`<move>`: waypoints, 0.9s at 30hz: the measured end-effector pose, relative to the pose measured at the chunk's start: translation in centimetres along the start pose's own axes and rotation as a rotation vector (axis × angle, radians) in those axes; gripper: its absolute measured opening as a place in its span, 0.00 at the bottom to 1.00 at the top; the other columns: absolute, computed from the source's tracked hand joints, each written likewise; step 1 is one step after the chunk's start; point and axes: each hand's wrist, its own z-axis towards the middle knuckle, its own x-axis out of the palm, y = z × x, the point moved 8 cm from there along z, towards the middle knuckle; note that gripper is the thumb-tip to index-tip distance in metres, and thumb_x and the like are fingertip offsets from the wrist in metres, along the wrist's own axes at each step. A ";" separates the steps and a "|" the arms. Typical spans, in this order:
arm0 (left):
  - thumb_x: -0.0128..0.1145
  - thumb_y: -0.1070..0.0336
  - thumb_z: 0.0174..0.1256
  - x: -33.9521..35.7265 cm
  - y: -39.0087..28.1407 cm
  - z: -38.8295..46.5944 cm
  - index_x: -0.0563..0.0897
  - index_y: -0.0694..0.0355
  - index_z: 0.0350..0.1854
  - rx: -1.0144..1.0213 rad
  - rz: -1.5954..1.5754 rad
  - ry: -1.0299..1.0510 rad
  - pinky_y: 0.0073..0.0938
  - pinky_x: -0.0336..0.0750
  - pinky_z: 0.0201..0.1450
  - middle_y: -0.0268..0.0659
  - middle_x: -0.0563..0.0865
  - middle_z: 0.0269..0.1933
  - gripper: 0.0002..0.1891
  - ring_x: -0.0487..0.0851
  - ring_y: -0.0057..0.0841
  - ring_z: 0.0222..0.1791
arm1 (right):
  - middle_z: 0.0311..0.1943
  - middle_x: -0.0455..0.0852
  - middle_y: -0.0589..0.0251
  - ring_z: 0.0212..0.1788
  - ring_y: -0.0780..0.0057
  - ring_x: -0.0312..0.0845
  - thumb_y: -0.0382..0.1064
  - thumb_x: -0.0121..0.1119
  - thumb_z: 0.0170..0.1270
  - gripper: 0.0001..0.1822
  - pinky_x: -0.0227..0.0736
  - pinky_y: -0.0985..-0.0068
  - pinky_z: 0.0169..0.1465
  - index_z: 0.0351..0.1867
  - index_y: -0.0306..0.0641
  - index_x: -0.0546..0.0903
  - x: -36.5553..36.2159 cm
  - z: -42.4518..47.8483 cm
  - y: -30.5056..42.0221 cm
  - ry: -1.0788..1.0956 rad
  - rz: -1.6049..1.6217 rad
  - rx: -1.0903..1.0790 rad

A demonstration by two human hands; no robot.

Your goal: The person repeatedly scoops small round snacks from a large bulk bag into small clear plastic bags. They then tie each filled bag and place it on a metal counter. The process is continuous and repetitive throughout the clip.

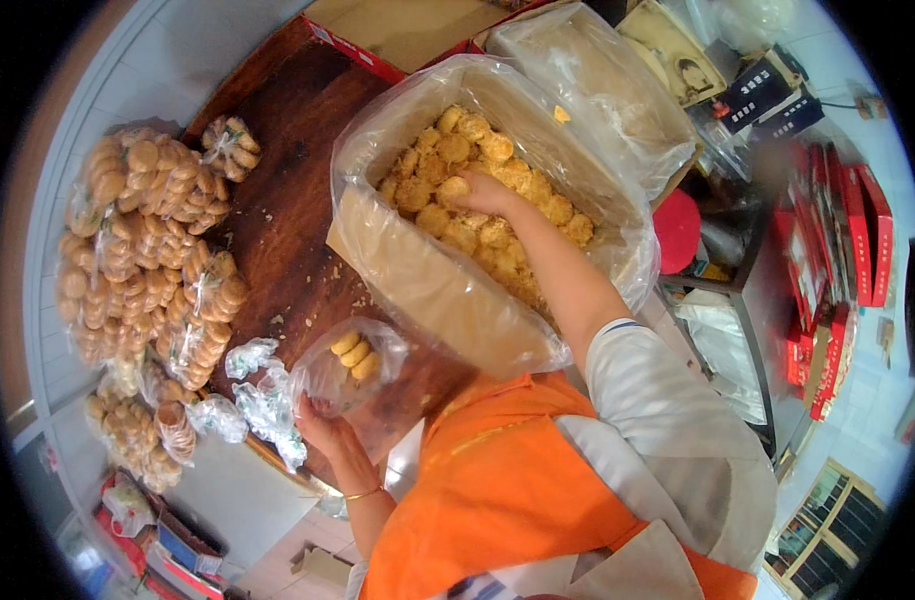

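My right hand (485, 193) reaches into a large cardboard box lined with clear plastic (427, 285), its fingers on a round golden pastry (452, 192). Many more such pastries (529, 180) fill the bottom of the box. With my left hand (324, 429) I hold the rim of a clear plastic bag (390, 345), which is spread wide and has several round pastries (355, 355) inside, stacked in a short row. Crumpled clear bags (266, 397) lie just left of that hand, at the table's edge.
Bagged round pastries (142, 247) are piled on the left of the dark wooden table (300, 187), with one bag (231, 148) apart. Crumbs dot the wood. Another plastic-covered box (592, 82) stands behind the lined one. Red flat boxes (832, 262) are stacked at far right.
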 end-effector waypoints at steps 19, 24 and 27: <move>0.57 0.67 0.62 0.9 0.3 0.1 0.77 0.60 0.36 -0.021 0.026 0.021 0.18 0.64 0.28 0.26 0.74 0.26 0.04 0.70 0.16 0.25 | 0.49 0.77 0.48 0.54 0.58 0.71 0.55 0.75 0.43 0.40 0.68 0.66 0.57 0.54 0.33 0.70 1.4 -2.8 -1.6 -0.336 0.298 0.046; 0.57 0.67 0.63 0.8 0.2 0.0 0.77 0.60 0.32 0.000 0.005 0.038 0.23 0.66 0.30 0.29 0.76 0.27 0.04 0.72 0.19 0.27 | 0.44 0.81 0.58 0.50 0.66 0.73 0.57 0.74 0.46 0.36 0.70 0.73 0.48 0.51 0.37 0.75 -0.8 -2.2 -6.8 -0.482 1.360 0.170; 0.56 0.67 0.63 0.2 0.7 0.6 0.77 0.60 0.33 -0.003 0.002 0.031 0.22 0.66 0.30 0.28 0.75 0.27 0.04 0.71 0.18 0.27 | 0.50 0.78 0.58 0.51 0.68 0.70 0.57 0.74 0.47 0.40 0.67 0.70 0.47 0.56 0.37 0.71 -3.8 -0.6 -8.6 -0.783 1.724 0.132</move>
